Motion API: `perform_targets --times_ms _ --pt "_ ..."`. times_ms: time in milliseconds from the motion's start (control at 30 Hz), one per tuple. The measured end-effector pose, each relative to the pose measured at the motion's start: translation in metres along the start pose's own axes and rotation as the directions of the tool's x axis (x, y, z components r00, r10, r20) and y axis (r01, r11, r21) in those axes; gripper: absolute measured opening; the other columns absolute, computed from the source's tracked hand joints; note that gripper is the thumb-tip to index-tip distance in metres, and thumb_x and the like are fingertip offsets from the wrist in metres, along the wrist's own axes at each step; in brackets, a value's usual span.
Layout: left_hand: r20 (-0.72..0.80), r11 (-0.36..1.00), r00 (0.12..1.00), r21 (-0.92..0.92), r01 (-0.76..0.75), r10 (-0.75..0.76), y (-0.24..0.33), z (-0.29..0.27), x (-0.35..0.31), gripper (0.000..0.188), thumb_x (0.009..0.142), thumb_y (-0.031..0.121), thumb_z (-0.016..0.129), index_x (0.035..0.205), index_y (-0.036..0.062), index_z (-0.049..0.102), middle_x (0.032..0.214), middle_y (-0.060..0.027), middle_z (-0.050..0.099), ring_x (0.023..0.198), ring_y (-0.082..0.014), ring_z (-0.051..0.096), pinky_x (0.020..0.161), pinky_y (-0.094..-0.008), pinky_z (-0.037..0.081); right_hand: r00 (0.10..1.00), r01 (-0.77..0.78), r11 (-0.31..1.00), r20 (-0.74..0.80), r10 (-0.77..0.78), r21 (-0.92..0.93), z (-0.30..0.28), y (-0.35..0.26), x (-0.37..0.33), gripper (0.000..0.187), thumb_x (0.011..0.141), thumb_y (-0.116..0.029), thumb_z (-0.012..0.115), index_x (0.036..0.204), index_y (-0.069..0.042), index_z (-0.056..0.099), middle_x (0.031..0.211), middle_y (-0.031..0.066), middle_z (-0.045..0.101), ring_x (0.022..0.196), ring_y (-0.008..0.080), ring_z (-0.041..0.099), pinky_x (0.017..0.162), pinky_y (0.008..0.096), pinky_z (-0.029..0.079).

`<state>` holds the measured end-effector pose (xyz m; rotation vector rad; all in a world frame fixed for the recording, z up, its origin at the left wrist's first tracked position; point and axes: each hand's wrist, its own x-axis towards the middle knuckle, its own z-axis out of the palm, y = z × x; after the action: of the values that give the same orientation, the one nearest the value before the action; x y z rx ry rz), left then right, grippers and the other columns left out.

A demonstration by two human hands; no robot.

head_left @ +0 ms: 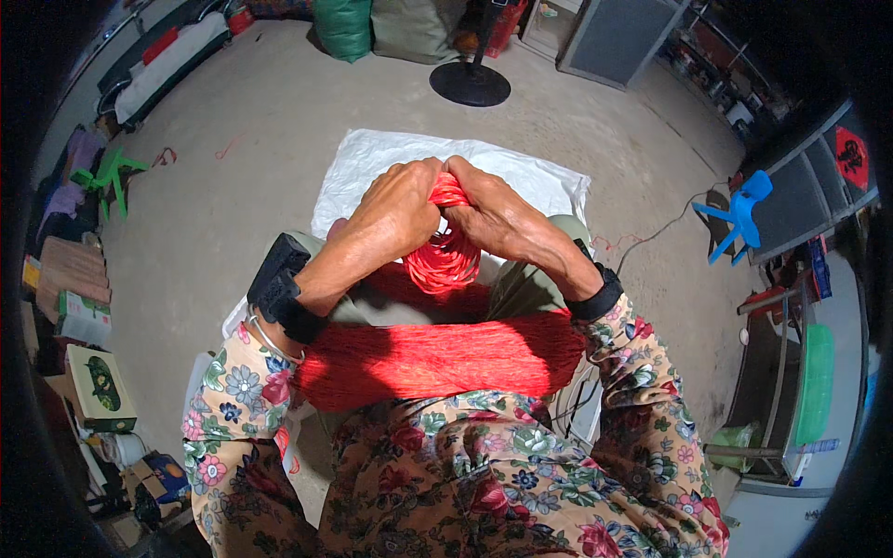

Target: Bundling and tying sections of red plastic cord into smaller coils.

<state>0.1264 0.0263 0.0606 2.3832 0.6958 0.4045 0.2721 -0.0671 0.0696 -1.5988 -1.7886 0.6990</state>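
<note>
Both my hands meet over a white sheet (372,160), gripping a looped bundle of red cord (445,265). My left hand (395,209) is closed round the bundle's upper left, its fingertips hidden behind the cord. From the other side my right hand (493,212) closes on the top of the same bundle, thumb and fingers near the left hand's. Coils of the bundle hang below the hands between my knees. Across my lap lies a thick hank of red strands (437,361), stretched from one forearm to the other. Black bands sit round both wrists.
A black round stand base (470,84) is on the floor ahead, with a green sack (342,28) behind it. A blue child's chair (741,216) stands at right, a green one (112,179) at left. Boxes (98,386) line the left side; a thin cable (656,231) trails at right.
</note>
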Motion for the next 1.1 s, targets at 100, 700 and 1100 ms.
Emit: perform_targets --times_ms 100,700,1100 --pt "-0.025 1.0 1.0 -0.021 0.017 -0.018 0.005 -0.003 -0.002 0.024 0.073 -0.001 0.055 0.096 -0.0049 0.059 0.092 -0.0291 0.064 0.094 -0.0478 0.06 0.081 -0.0525 0.046 0.998 0.061 0.998 -0.024 -0.061 -0.002 0.002 0.005 0.001 0.023 0.087 -0.007 0.054 0.103 0.002 0.042 0.087 0.0282 0.06 0.086 0.0475 0.059 0.071 0.0475 0.046" --pt "-0.014 0.994 0.999 0.092 0.05 -0.049 0.002 0.002 0.007 0.03 0.076 0.006 0.063 0.103 -0.0054 0.06 0.096 -0.0283 0.066 0.095 -0.0452 0.063 0.083 -0.0514 0.049 0.999 0.034 0.999 -0.004 -0.034 -0.013 0.002 -0.002 0.003 0.029 0.086 -0.009 0.054 0.11 0.005 0.045 0.093 0.0295 0.062 0.091 0.0474 0.061 0.076 0.0477 0.048" --pt "-0.007 0.997 0.998 -0.047 0.06 -0.06 0.017 -0.023 0.014 0.015 0.072 0.001 0.053 0.08 -0.0063 0.063 0.068 -0.0256 0.061 0.064 -0.0325 0.064 0.061 -0.0455 0.047 0.994 -0.11 0.909 0.065 0.092 0.403 -0.025 -0.004 -0.019 0.058 0.088 -0.04 0.066 0.127 0.001 0.053 0.11 0.0084 0.061 0.102 0.0158 0.056 0.091 0.031 0.045"
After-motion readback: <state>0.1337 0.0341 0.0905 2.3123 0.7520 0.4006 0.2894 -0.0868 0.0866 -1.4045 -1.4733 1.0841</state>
